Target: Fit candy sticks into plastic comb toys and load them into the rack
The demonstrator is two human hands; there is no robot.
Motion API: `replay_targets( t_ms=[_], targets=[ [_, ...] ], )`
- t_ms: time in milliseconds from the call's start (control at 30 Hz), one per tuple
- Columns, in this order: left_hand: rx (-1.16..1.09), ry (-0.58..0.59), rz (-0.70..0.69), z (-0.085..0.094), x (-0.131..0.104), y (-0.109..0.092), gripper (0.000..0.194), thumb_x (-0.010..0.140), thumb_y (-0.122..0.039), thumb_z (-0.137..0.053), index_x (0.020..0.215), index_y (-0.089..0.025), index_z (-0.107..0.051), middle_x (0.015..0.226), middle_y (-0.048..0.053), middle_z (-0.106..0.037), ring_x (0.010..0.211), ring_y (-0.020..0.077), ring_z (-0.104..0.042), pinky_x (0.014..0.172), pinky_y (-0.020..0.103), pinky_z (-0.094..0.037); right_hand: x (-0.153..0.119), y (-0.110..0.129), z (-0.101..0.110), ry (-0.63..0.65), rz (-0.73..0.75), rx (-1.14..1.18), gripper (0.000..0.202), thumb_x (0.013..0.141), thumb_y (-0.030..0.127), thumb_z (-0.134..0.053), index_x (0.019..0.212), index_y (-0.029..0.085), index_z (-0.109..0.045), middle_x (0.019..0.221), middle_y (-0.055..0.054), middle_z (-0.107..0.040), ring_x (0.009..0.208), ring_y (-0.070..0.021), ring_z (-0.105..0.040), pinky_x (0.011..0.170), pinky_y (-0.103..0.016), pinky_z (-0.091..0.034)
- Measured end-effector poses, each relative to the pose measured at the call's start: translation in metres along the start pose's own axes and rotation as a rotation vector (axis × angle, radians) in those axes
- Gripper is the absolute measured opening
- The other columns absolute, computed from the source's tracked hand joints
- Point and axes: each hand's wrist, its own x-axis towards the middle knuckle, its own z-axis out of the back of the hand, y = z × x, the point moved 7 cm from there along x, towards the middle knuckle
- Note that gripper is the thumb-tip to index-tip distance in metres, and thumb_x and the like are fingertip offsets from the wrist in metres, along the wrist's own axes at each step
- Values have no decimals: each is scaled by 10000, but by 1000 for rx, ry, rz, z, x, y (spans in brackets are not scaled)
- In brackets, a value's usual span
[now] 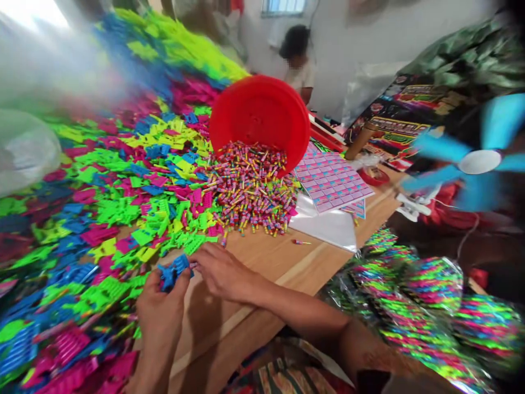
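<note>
My left hand (164, 306) is closed around a blue plastic toy piece (175, 269), held just above the wooden table. At its right side, my right hand (221, 273) pinches a small pink-labelled stick (193, 266) against the blue piece; the stick's far end is hidden, so I cannot tell whether it sits inside. Just beyond my hands lies a heap of small printed sticks (252, 191), spilling from a red plastic tub (260, 109) tipped on its side. Left of my hands spreads a large pile of green, pink, yellow and blue plastic pieces (135, 213).
Printed pink sheets (332, 178) and a clear plastic bag (328, 224) lie right of the heap. One loose stick (301, 242) is on the table (270, 257). A blue fan (479, 162) stands at right, above packed bags (430, 295). Another person (301, 71) is at the back.
</note>
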Motion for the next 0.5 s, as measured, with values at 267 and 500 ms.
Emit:
replay_targets(
  t_ms=[267,500],
  targets=[
    [-10,-76,98,-3,-13,7,489,593,-549,-718,900,-174,-653,668,2,-657,617,197,-596,613,311,-485,-20,18,5,-38,-60,7,352,952,84,-461,1271,152,-591,1167,-139,-609,1108,-244,-560,1009,-372,-508],
    [-400,-34,27,-44,11,45,357,592,-432,-811,757,-183,-615,671,21,-666,643,168,-593,658,265,-489,-18,-51,-24,-133,56,252,352,1009,183,-440,1229,270,-701,1063,-90,-708,1040,-196,-689,972,-276,-544]
  ],
)
